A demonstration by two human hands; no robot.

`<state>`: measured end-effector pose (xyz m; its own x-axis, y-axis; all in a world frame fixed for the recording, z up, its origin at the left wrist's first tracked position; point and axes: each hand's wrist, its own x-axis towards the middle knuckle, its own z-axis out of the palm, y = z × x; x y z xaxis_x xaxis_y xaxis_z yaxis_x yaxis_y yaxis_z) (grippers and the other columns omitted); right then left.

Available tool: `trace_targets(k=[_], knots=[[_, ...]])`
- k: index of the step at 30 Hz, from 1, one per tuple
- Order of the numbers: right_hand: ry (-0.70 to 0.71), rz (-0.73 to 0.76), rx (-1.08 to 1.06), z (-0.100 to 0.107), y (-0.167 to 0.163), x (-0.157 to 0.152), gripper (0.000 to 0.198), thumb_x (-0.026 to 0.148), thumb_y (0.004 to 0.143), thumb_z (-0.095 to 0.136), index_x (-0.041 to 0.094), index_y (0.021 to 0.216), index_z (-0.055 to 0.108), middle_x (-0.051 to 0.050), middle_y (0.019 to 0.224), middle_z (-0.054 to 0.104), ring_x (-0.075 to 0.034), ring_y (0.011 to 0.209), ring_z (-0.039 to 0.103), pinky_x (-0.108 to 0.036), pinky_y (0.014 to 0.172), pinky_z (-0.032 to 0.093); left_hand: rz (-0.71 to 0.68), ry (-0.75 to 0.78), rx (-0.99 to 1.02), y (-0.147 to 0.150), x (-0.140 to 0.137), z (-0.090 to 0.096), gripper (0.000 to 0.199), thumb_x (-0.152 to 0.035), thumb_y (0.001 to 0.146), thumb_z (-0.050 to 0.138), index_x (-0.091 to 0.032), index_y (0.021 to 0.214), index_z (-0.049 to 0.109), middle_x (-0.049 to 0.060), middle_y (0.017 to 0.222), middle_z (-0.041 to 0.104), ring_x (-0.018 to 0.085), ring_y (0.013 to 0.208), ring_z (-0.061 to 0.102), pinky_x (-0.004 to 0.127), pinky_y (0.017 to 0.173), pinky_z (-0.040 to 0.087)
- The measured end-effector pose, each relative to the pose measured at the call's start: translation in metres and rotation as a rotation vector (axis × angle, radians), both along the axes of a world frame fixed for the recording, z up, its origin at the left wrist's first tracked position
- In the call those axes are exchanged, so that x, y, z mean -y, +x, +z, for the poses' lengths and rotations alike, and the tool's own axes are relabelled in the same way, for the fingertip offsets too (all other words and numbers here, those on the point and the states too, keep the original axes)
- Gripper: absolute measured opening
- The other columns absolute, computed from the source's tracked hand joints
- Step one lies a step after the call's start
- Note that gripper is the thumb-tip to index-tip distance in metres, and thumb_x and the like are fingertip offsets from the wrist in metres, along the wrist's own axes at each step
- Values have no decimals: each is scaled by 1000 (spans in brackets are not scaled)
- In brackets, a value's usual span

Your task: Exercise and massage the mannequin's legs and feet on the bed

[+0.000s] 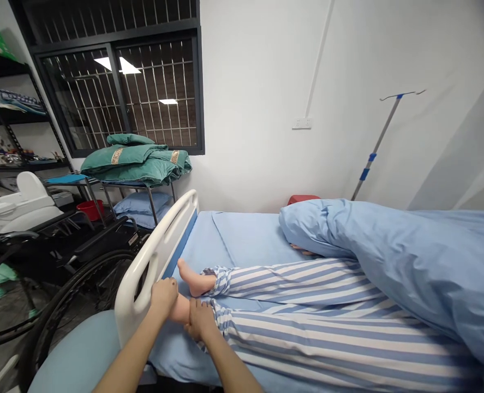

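My left hand (163, 296) is wrapped round the front of a bare foot (180, 309) at the foot end of the bed. My right hand (202, 321) grips the ankle of that same leg, just below the gathered cuff of striped trousers (291, 333). The toes are hidden behind my left fingers. Beyond it, the other bare foot (196, 281) rests with its toes up on the blue sheet (242, 229). Both legs lie stretched out, and a blue quilt (397, 245) covers the upper body. I cannot tell whether this is a person or a manikin.
The white bed end board (160, 234) stands close beside my left hand. A wheelchair (90, 273) is to its left. Green folded bedding (139, 161) lies on a rack under the window. An IV pole (378, 144) rises behind the bed.
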<state>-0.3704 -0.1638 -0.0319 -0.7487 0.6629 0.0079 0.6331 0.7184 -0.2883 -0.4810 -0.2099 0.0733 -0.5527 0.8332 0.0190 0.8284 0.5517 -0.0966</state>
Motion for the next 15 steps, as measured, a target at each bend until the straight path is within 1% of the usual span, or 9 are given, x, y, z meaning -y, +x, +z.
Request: trace_targets(k=[5, 11, 13, 15], knots=[[-13, 14, 18, 5, 2, 1, 61, 35, 61, 64, 14, 115, 46, -16, 109, 57, -32, 98, 54, -44, 83, 42, -82, -87, -41, 2, -12, 1, 37, -22, 84, 33, -11, 90, 69, 19, 85, 67, 25, 86, 63, 36, 74, 46], [-25, 11, 40, 14, 3, 2, 60, 35, 61, 64, 14, 114, 47, -16, 109, 56, -32, 98, 54, -43, 83, 43, -110, -216, -35, 4, -29, -7, 38, -30, 80, 41, -8, 71, 71, 19, 64, 65, 29, 73, 64, 39, 65, 48], [-26, 14, 42, 13, 3, 1, 60, 37, 61, 65, 14, 114, 47, -15, 109, 57, -32, 98, 54, -44, 83, 43, -123, -224, -36, 4, -32, -9, 39, -32, 79, 42, -8, 69, 71, 19, 63, 65, 29, 73, 64, 39, 66, 48], [-29, 17, 47, 11, 2, 0, 62, 39, 61, 65, 15, 115, 47, -15, 109, 57, -32, 97, 54, -44, 83, 43, -150, -214, -38, 2, -32, -11, 37, -30, 79, 42, -9, 71, 71, 20, 67, 66, 29, 76, 64, 39, 68, 47]])
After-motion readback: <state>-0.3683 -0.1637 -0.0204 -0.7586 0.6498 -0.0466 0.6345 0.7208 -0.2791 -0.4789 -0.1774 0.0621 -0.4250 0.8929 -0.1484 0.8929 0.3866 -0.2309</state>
